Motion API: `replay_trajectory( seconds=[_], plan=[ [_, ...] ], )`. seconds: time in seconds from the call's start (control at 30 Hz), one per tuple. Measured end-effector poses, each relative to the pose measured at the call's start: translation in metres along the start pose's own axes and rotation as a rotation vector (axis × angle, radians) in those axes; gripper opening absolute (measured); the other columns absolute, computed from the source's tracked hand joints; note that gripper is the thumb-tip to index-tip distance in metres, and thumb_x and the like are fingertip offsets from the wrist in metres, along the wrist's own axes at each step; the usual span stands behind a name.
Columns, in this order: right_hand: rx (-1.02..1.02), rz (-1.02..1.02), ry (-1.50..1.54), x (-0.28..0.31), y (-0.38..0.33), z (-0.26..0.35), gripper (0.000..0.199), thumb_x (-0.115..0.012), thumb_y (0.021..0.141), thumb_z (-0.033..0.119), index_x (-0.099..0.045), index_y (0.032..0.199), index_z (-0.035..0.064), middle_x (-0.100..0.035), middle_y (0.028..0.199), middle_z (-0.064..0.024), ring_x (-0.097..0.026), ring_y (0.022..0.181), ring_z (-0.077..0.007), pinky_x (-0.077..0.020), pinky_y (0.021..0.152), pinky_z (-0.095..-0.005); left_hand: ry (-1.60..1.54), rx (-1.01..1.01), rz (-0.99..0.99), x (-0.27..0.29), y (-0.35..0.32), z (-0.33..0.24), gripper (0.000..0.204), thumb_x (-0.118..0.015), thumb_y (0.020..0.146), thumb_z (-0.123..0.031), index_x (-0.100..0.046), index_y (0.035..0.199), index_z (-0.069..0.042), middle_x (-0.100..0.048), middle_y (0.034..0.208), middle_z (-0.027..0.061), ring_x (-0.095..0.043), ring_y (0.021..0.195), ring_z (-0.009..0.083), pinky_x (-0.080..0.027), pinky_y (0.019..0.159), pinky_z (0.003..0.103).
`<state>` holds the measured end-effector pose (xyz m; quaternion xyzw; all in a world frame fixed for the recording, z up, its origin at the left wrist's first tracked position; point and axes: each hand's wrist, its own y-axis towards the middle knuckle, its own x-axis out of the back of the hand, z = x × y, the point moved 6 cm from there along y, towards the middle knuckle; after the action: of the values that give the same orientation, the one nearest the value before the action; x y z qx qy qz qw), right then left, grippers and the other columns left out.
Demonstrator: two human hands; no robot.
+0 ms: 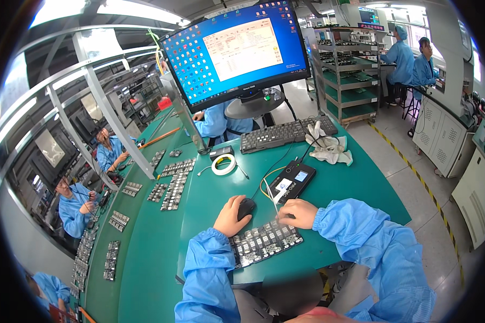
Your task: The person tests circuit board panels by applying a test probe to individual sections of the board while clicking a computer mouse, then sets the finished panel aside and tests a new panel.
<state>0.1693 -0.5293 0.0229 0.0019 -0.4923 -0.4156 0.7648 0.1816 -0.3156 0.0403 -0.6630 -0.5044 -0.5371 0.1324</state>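
Note:
My left hand (230,217) lies curled around a black computer mouse (246,208) on the green table. My right hand (299,213) is closed, its fingers pinching the end of a thin pale cable (270,195) over a panel of small circuit boards (265,240). What sits at the cable's tip is hidden by the fingers. The panel lies flat between my two forearms. Just beyond the right hand is a black handheld device (290,182) with a small lit screen, with a yellow wire looping beside it.
Behind stand a monitor (242,48) showing a window, a black keyboard (275,134) and white gloves (328,145). A white cable coil (223,164) lies left of the device. More circuit boards (175,185) sit farther left. Several people in blue work nearby; a shelf rack (347,81) stands back right.

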Motion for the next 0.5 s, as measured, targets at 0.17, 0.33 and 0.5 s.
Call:
replay_trajectory(
  seconds=[0.17,0.33,0.5],
  plan=[
    [0.007,-0.011,-0.010,-0.0009,-0.0017,-0.0019,0.018,-0.065,0.083,0.026,-0.066,0.087,0.0083,-0.063,0.081,-0.0099,-0.060,0.084,-0.0283,-0.0471,0.077,-0.0394,-0.005,0.008,0.005,0.0000,0.0008,-0.0022,0.062,-0.070,0.079,-0.020,-0.042,0.130,0.001,-0.046,0.127,0.0206,-0.048,0.119,0.0358,-0.040,0.101,0.039],
    [0.010,-0.011,0.003,-0.0009,-0.0018,-0.0003,0.018,-0.065,0.083,0.026,-0.066,0.087,0.0081,-0.063,0.081,-0.0103,-0.061,0.084,-0.0284,-0.0472,0.077,-0.0395,-0.007,0.009,0.007,-0.0010,-0.0003,-0.0007,0.064,-0.070,0.079,-0.020,-0.040,0.131,0.001,-0.045,0.128,0.0208,-0.048,0.118,0.0361,-0.040,0.100,0.039],
    [-0.027,0.005,-0.023,0.0010,-0.0033,0.0026,0.018,-0.065,0.083,0.026,-0.066,0.086,0.0083,-0.063,0.081,-0.0100,-0.060,0.084,-0.0287,-0.0472,0.077,-0.0395,-0.010,0.024,-0.002,-0.0028,-0.0015,0.0009,0.068,-0.071,0.078,-0.021,-0.037,0.134,0.001,-0.043,0.129,0.0215,-0.048,0.118,0.0365,-0.040,0.100,0.039]
  ],
)
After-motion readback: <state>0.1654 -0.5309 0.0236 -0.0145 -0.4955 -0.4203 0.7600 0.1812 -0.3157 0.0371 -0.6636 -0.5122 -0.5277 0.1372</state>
